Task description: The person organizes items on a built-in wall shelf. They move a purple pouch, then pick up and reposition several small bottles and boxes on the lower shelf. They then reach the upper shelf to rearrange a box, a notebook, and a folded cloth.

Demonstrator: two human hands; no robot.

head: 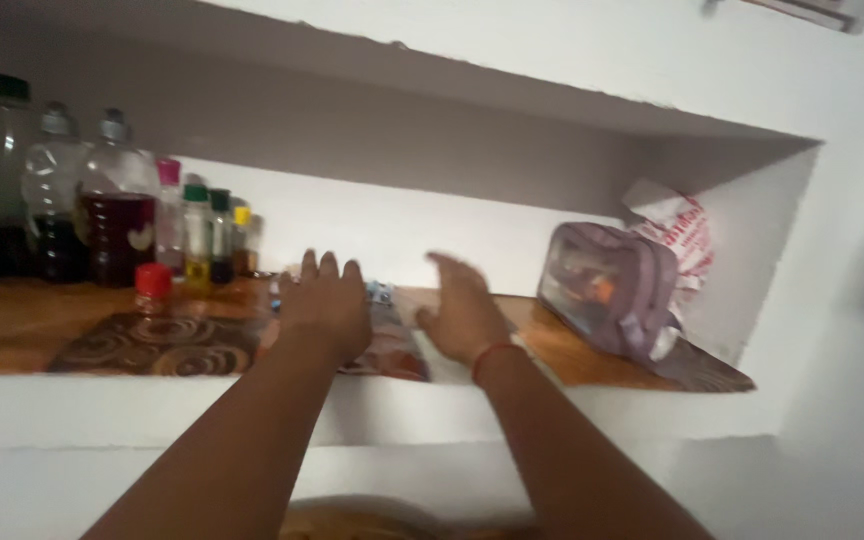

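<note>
Nearest us, our left hand (327, 305) lies flat, fingers spread wide, on a flat printed packet (392, 350) at the front of the wooden shelf (12, 325), while our right hand (464, 312) hovers just beside the packet with its fingers loosely open, holding nothing. Further back stand a red-capped jar (153, 288) and a row of bottles (112, 210) on the left. A clear zip pouch (607, 285) leans in the right corner.

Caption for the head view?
Both hands, left hand and right hand, reach onto a flat packet on a wooden shelf.
</note>
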